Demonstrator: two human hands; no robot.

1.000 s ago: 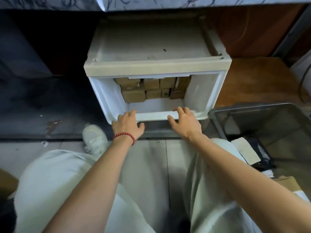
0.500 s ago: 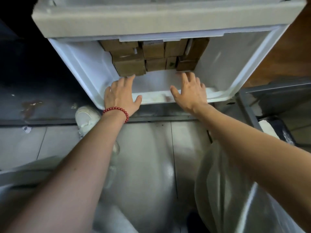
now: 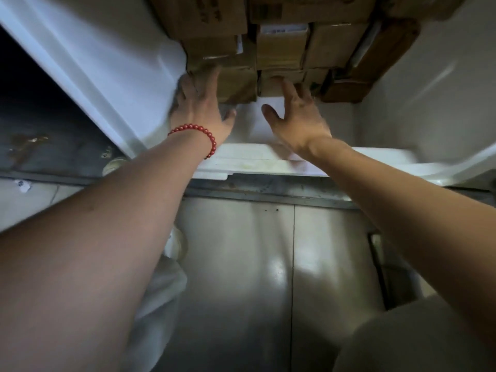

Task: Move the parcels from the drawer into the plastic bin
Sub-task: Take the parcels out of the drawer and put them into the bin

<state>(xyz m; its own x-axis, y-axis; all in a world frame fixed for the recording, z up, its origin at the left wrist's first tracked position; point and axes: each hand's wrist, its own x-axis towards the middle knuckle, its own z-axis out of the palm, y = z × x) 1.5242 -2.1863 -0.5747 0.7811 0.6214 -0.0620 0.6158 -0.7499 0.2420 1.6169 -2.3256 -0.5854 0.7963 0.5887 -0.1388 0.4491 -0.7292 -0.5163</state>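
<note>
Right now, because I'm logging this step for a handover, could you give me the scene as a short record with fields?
drawer: white plastic drawer, open
parcels: brown cardboard parcels stacked at the back of the drawer, none lifted out
left hand: left hand, fingers spread, on the nearest left parcel; blurred
right hand: right hand, fingers spread, reaching toward the middle parcels; contact unclear
wrist: red bead bracelet on the left wrist
bin: not in view
</note>
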